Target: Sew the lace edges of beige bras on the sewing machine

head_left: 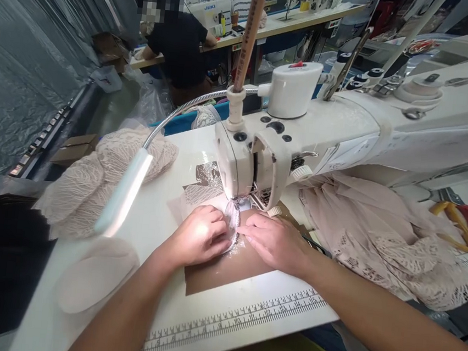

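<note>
My left hand (201,236) is curled, its fingers pressed down on a small pale lace piece (233,219) on the bed of a white sewing machine (287,136). My right hand (273,240) lies just to the right, fingers together, pinching the same lace piece at its edge. The lace runs under the machine's needle area (245,201). Both hands rest over a brown sheet (224,274) stuck on the white table (204,316). What is under the palms is hidden.
A stack of lace cups (92,184) sits at left, a pale pad (92,275) nearer me. A gooseneck lamp (124,192) hangs over them. Beige lace fabric (377,233) and red-yellow scissors (465,220) lie at right. A person in black (180,43) works behind.
</note>
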{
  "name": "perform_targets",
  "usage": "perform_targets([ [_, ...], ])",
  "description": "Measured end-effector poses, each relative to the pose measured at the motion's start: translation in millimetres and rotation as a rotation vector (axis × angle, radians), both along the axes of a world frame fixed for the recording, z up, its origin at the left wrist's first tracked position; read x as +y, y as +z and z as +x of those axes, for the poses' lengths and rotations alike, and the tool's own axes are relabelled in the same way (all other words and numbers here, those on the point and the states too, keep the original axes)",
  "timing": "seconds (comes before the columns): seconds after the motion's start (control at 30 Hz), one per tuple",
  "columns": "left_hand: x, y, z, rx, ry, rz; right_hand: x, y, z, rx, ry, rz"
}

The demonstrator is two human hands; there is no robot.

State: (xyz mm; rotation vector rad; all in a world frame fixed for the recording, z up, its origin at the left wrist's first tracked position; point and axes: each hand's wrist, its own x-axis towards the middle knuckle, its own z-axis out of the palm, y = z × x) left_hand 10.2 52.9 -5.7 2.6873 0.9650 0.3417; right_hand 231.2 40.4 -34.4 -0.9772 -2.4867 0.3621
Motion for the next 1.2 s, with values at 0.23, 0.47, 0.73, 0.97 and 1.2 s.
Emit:
perform_targets([
  [0.23, 0, -2.7, -3, -0.006, 0.014, -0.006, 1, 1.4, 1, -0.095, 0.083, 0.034],
  [0.47, 1, -4.3, -5, -0.007, -0.046, -0.012, 1, 0.4, 3, -0.069, 0.104, 0.042],
  [0.73, -3, -2.6, -5, 0.035, -0.076, -0.060, 0, -1.6, 3, 0.029, -0.005, 0.015],
  [0.97, -3, -4.7, -2, 0.049, -0.058, 0.009, -2, -3.6, -1, -0.093, 0.045, 0.088],
  [1.2, -6, -12.3, 11, 0.131, 0.017, 0.221, -2, -3.1, -3, -0.170, 0.039, 0.075],
])
